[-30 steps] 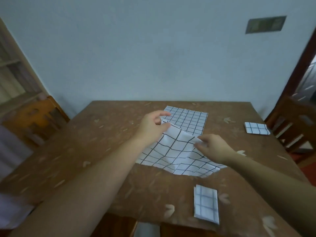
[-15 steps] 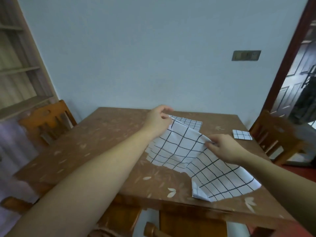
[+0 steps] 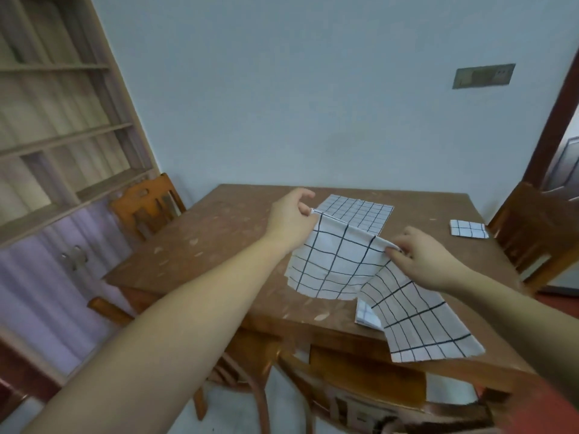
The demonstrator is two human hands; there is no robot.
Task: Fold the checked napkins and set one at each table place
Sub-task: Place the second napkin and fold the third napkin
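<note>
A white napkin with black checks (image 3: 338,261) hangs in the air above the brown table (image 3: 219,239). My left hand (image 3: 291,220) pinches its upper left corner. My right hand (image 3: 423,261) pinches the top edge further right, and the cloth's lower part drapes down to the right over the table's front edge. Another checked napkin (image 3: 357,211) lies flat at the table's far middle. A small folded napkin (image 3: 468,228) sits at the right side. A second folded napkin (image 3: 366,317) near the front edge is mostly hidden by the hanging cloth.
Wooden chairs stand at the left (image 3: 147,205), the right (image 3: 539,233) and the near side (image 3: 360,396) of the table. A shelf unit (image 3: 56,120) fills the left wall. A doorway (image 3: 560,136) opens at the right.
Both hands have lifted the napkin off the table and raised it. Its free end now hangs over the front edge and covers most of the folded napkin there. The camera has tilted up.
</note>
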